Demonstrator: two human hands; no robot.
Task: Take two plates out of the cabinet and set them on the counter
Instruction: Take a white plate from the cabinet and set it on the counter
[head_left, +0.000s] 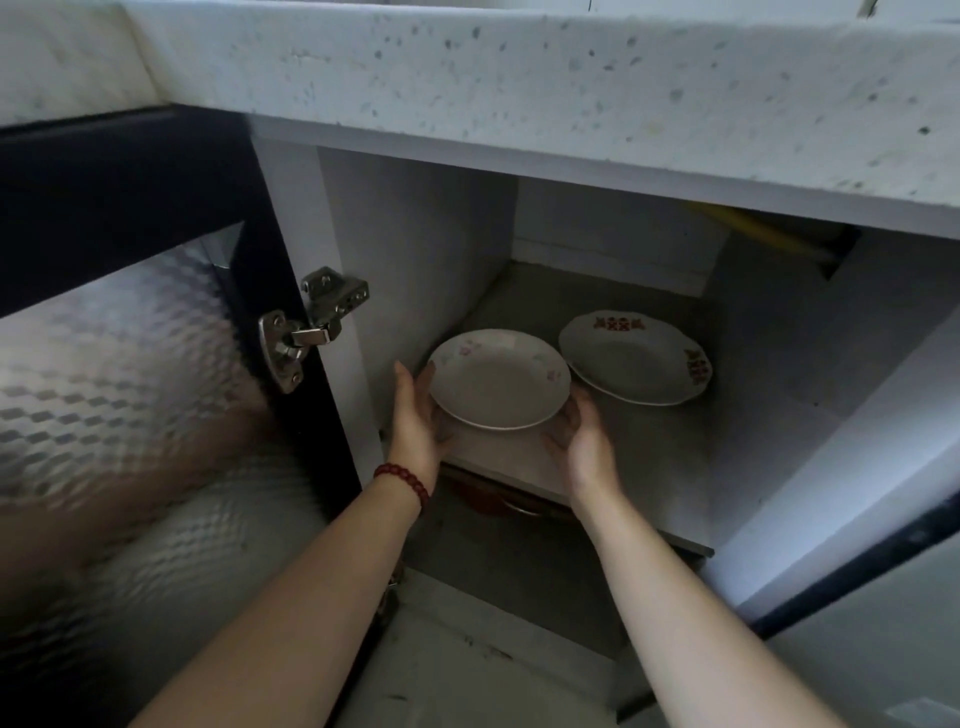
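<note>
A speckled pale bench (519, 78) overhangs an open cabinet (415, 234). Its dark-framed door (130, 182) of patterned glass stands open at left on a steel hinge (306, 332). Light inside is dim.

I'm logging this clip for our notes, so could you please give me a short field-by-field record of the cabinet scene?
left-hand grip: holds the left rim of the pink-flowered plate
right-hand grip: fingers tucked under the same plate's right rim
red-patterned plate: flat on the shelf, untouched, to the right and further back
left door: swung open, hinge exposed
counter: speckled edge above the cabinet; its top is out of view
bracelet: red beads, left wrist
</note>
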